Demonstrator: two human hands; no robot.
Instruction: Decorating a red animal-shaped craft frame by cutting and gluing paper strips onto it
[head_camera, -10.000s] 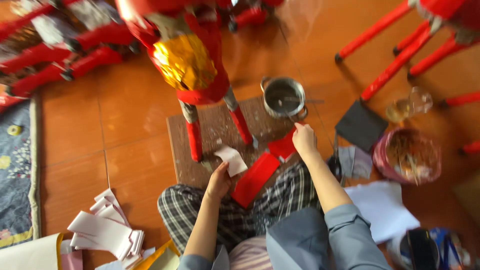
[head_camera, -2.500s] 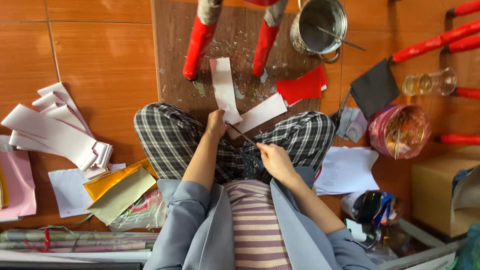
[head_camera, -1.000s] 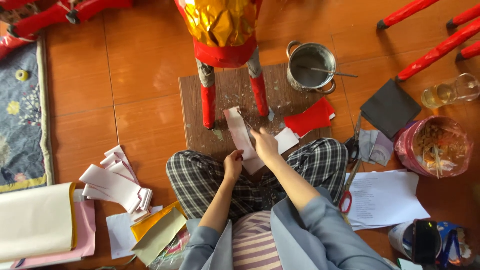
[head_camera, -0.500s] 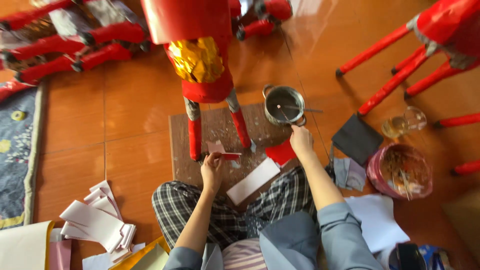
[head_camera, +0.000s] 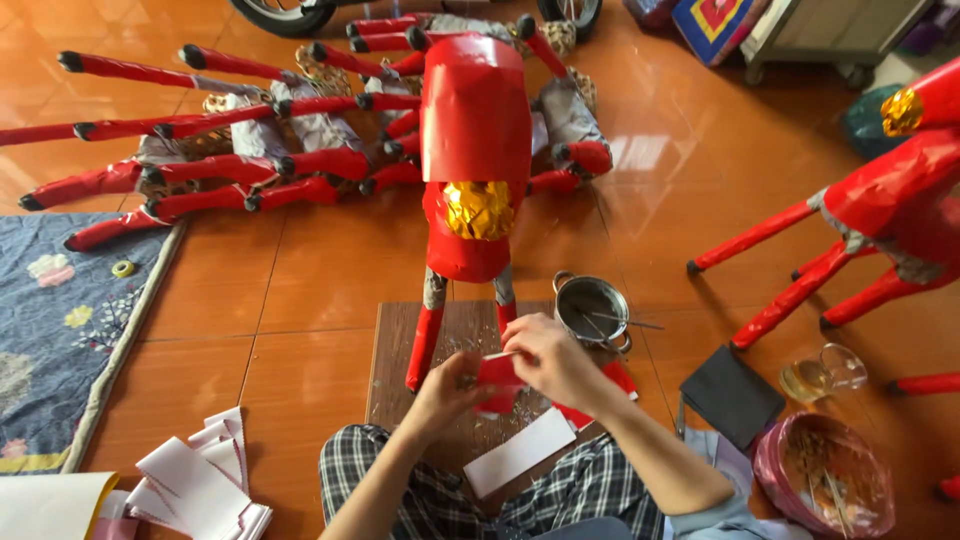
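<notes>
My left hand (head_camera: 447, 392) and my right hand (head_camera: 549, 357) meet over a brown board (head_camera: 392, 352), both pinching a small piece of red paper (head_camera: 498, 377) against the lower leg of a red paper animal figure (head_camera: 475, 150) that stands on the board. The figure has a gold foil patch (head_camera: 478, 209) on its chest and grey, uncovered bands on its two front legs. A white paper strip (head_camera: 520, 452) lies on my checked trouser leg, and a red strip (head_camera: 598, 399) shows under my right wrist.
A small metal pot (head_camera: 592, 312) with a stick stands right of the board. Several red figures (head_camera: 250, 150) lie behind; another (head_camera: 880, 220) stands at right. A dark sheet (head_camera: 732, 395), a glass jar (head_camera: 824, 372), a pink bag (head_camera: 825, 478), white paper pieces (head_camera: 200, 480), a patterned mat (head_camera: 60, 340).
The view has tilted up to show the whole figure. My right hand has left the pot's side and joined the left at the figure's leg, on the red piece.
</notes>
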